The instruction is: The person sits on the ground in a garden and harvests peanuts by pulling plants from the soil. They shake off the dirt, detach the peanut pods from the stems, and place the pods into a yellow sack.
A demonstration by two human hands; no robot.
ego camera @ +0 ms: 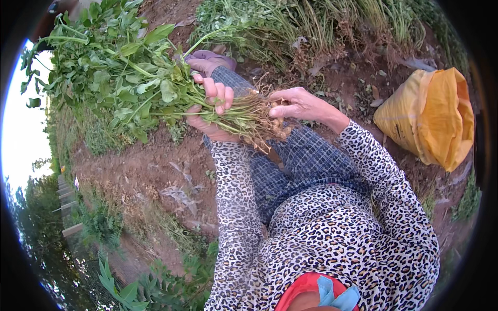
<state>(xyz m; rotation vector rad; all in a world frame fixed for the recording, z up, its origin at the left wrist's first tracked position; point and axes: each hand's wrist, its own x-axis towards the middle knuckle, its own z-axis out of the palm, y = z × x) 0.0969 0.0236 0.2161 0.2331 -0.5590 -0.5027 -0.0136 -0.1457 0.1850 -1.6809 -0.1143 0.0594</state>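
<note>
A bunch of uprooted peanut plants is held across in front of me, its leaves to the left and its roots to the right. My left hand is wrapped around the green stems near the roots. At the root end, my right hand has thumb and fingers on the pale peanut pods, which hang among thin brown roots. Some of its fingertips are hidden by the roots and pods.
A yellow woven sack, its mouth open, lies tilted on the soil at the right. Piled pulled plants lie beyond my feet. Scraps of plastic film lie on the brown soil at the left. Leafy plants grow at the lower left.
</note>
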